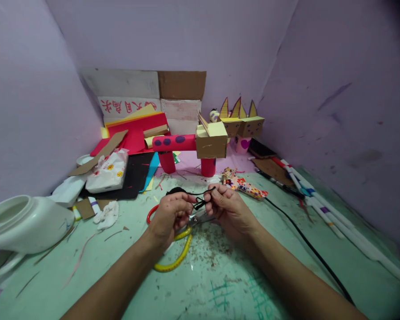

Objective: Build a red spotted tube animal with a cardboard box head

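Black cord is stretched and looped between my two hands at the middle of the table. My left hand pinches one side of it, fingers curled. With thumb and fingertips, my right hand grips the other side. Under and behind my left hand lie scissors with a red handle loop and a yellow one, their metal pivot showing between the hands. A dark bundle is partly hidden behind my left hand. Beyond the hands stands a red cardboard figure with purple spots and a box head.
A patterned glue gun with a black cable lies to the right. White tubes run along the right wall. A white jug, tissue pack and coloured paper are at left. Two more box-headed figures stand behind.
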Demonstrator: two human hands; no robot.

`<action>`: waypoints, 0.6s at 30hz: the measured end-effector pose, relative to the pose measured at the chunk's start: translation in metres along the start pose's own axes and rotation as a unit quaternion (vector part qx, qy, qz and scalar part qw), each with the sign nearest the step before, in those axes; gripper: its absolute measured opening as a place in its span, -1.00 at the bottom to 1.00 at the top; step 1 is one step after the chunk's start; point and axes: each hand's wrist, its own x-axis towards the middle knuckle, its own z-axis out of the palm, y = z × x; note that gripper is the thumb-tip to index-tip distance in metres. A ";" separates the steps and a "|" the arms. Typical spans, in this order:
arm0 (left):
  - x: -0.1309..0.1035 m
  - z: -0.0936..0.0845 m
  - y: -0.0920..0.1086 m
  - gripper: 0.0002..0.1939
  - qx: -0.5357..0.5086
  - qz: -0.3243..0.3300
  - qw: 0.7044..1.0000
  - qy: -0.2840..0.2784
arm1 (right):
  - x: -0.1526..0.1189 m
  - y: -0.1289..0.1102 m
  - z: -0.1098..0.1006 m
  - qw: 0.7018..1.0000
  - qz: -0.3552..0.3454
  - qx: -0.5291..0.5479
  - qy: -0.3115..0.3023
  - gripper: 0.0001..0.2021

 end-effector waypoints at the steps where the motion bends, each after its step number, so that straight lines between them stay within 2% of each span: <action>1: 0.000 0.000 0.000 -0.80 -0.001 0.005 1.000 -0.005 | 0.000 0.000 0.000 1.000 0.005 0.002 -0.003 -0.73; 5: 0.003 0.004 -0.001 -0.80 0.011 0.028 0.999 -0.015 | -0.001 0.001 0.000 0.999 0.030 0.001 -0.014 -0.73; 11: 0.001 0.009 -0.001 -0.94 -0.008 0.047 0.997 0.055 | 0.000 0.000 0.000 1.000 0.022 0.009 -0.003 -0.72; 18: -0.001 0.011 -0.003 -0.98 -0.004 0.042 0.997 0.066 | 0.001 0.000 -0.001 1.000 0.014 0.020 0.006 -0.71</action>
